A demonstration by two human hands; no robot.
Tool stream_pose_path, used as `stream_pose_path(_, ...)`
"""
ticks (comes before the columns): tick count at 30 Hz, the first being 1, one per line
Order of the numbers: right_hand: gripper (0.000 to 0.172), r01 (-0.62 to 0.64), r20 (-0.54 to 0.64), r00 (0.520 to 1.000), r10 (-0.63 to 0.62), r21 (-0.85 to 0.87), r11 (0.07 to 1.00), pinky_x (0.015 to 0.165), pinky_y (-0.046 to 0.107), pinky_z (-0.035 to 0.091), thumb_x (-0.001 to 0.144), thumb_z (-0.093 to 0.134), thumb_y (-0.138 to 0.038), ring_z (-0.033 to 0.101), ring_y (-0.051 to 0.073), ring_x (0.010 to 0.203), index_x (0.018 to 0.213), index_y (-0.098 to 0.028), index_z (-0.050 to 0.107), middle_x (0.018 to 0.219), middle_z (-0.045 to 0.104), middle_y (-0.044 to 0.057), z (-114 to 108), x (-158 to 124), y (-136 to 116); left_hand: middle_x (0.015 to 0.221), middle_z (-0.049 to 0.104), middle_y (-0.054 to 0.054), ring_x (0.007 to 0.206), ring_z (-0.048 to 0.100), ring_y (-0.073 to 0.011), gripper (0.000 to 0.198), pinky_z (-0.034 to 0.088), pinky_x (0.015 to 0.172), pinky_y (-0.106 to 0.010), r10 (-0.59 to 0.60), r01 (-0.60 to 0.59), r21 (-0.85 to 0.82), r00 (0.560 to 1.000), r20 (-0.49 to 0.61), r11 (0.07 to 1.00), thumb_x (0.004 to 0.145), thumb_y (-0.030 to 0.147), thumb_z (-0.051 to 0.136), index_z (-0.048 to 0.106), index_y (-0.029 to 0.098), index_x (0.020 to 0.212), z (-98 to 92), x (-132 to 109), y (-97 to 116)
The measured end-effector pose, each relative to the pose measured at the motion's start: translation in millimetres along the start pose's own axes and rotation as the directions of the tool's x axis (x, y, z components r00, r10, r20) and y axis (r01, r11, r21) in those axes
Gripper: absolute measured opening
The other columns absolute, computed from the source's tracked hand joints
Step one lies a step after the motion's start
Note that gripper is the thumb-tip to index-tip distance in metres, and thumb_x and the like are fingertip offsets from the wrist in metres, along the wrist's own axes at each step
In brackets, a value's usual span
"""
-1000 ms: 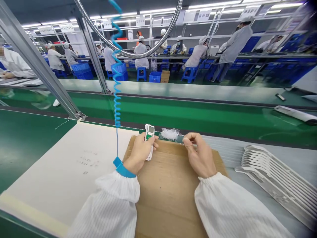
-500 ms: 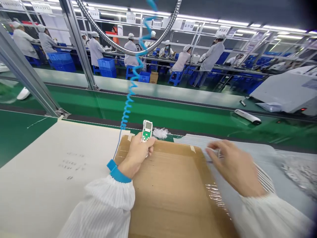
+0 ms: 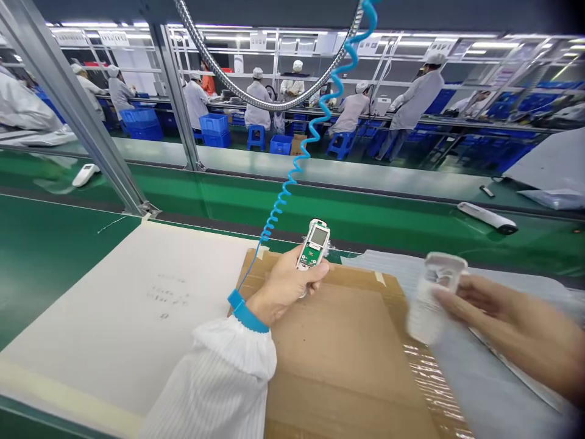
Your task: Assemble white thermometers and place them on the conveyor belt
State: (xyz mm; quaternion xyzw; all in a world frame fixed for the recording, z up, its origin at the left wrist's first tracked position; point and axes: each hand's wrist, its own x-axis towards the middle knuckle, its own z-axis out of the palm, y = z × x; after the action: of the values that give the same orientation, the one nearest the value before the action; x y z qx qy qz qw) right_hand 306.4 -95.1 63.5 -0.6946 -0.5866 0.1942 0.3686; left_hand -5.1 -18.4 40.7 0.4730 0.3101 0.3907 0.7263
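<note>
My left hand (image 3: 290,281) is closed around a white handheld device (image 3: 314,245), whose front shows a small grey screen and a green circuit board. It is held upright over the far edge of a cardboard sheet (image 3: 351,353). A blue wrist strap (image 3: 248,314) circles my left wrist and runs to a coiled blue cord (image 3: 297,164). At the right, my right hand (image 3: 489,305) pinches a white plastic housing cover (image 3: 435,299) with an opening near its top. Both the cover and the hand are blurred by motion.
White paper with handwriting (image 3: 105,323) lies left of the cardboard. Beyond the bench runs a green conveyor belt (image 3: 237,201) carrying white devices, one (image 3: 487,217) at right. A metal post (image 3: 176,97) and a hanging metal hose (image 3: 274,105) stand ahead. Co-workers sit farther back.
My right hand, seen before over the sheeting at right, now holds the white housing cover raised. My left hand keeps the device; the view has turned slightly left.
</note>
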Motion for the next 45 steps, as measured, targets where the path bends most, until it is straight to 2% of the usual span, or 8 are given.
stream_pose_path(2, 0.033, -0.076, 0.137, 0.989, 0.051, 0.185, 0.98, 0.075, 0.04, 0.059, 0.078, 0.077, -0.06, 0.072, 0.029, 0.083, 0.088, -0.029, 0.075, 0.089, 0.077, 0.007, 34, 9, -40, 0.076, 0.055, 0.003, 0.059, 0.046, -0.0067, 0.042, 0.035, 0.054, -0.023, 0.002, 0.002, 0.071, 0.999, -0.053, 0.997, 0.08, 0.05, 0.081, 0.06, 0.017, 0.096, -0.2, 2, -5)
stream_pose_path(5, 0.037, -0.153, 0.18, 0.982, 0.061, 0.564, 0.811, 0.072, 0.032, 0.057, 0.076, 0.082, -0.056, 0.065, 0.019, 0.073, 0.084, -0.023, 0.068, 0.077, 0.071, 0.003, 98, 22, -72, 0.073, 0.056, 0.003, 0.059, 0.047, -0.008, 0.038, 0.036, 0.055, -0.023, 0.026, 0.019, 0.218, 0.979, -0.201, 0.976, 0.083, 0.047, 0.079, 0.061, 0.017, 0.096, -2.1, 7, -13)
stream_pose_path(10, 0.035, -0.181, 0.162, 0.983, 0.082, 0.825, 0.535, 0.066, 0.026, 0.056, 0.074, 0.088, -0.043, 0.063, 0.014, 0.07, 0.096, -0.024, 0.068, 0.08, 0.072, -0.001, 160, 32, -64, 0.065, 0.052, 0.004, 0.051, 0.044, -0.007, 0.022, 0.032, 0.047, -0.021, -0.1, 0.169, 0.163, 0.925, -0.366, 0.972, 0.09, 0.035, 0.07, 0.059, 0.016, 0.087, -8.9, 12, -13)
stream_pose_path(15, 0.042, -0.208, 0.233, 0.973, -0.008, 0.885, 0.417, 0.095, 0.039, 0.059, 0.089, 0.077, -0.045, 0.063, 0.022, 0.123, 0.127, -0.035, 0.064, 0.142, 0.066, 0.001, 148, 31, -41, 0.066, 0.055, 0.002, 0.047, 0.043, -0.0064, 0.023, 0.028, 0.044, -0.021, -0.255, 0.277, 0.102, 0.95, -0.182, 0.956, 0.09, 0.037, 0.069, 0.061, 0.016, 0.084, -9.5, 10, -6)
stream_pose_path(20, 0.042, -0.201, 0.228, 0.974, -0.015, 0.887, 0.416, 0.1, 0.048, 0.058, 0.085, 0.081, -0.05, 0.07, 0.025, 0.111, 0.118, -0.028, 0.069, 0.123, 0.075, 0.005, 144, 32, -31, 0.07, 0.061, -0.002, 0.062, 0.056, -0.0148, 0.04, 0.042, 0.058, -0.026, 0.123, 0.094, 0.483, 0.909, -0.399, 0.87, 0.103, 0.051, 0.045, 0.065, 0.019, 0.089, -8.2, 10, -13)
stream_pose_path(23, 0.044, -0.204, 0.238, 0.971, -0.021, 0.874, 0.441, 0.103, 0.048, 0.056, 0.081, 0.083, -0.052, 0.073, 0.025, 0.106, 0.114, -0.025, 0.07, 0.121, 0.077, 0.007, 149, 29, -32, 0.102, 0.073, -0.006, 0.094, 0.066, -0.0202, 0.031, 0.049, 0.083, -0.03, 0.369, -0.056, 0.685, 0.872, -0.32, 0.726, 0.104, 0.042, 0.047, 0.07, 0.022, 0.111, -4.9, 8, -16)
stream_pose_path(36, 0.046, -0.144, 0.205, 0.977, -0.058, 0.834, 0.532, 0.1, 0.041, 0.054, 0.073, 0.089, -0.053, 0.073, 0.025, 0.105, 0.107, -0.026, 0.073, 0.108, 0.08, 0.005, 154, 25, -41, 0.132, 0.071, -0.003, 0.118, 0.066, -0.0204, 0.034, 0.049, 0.105, -0.032, 0.332, -0.185, 0.563, 0.928, -0.17, 0.806, 0.094, 0.034, 0.069, 0.07, 0.028, 0.127, 8.1, 5, -30)
stream_pose_path(45, 0.054, -0.425, 0.399, 0.887, 0.23, 0.902, 0.072, 0.091, 0.045, 0.06, 0.086, 0.056, -0.079, 0.073, 0.028, 0.094, 0.086, -0.026, 0.066, 0.087, 0.074, 0.006, 147, 24, -56, 0.136, 0.069, -0.01, 0.119, 0.066, -0.033, 0.049, 0.048, 0.1, -0.043, 0.147, -0.137, 0.791, 0.987, 0.061, 0.596, 0.099, 0.05, 0.058, 0.059, 0.027, 0.142, 23.9, -4, -31)
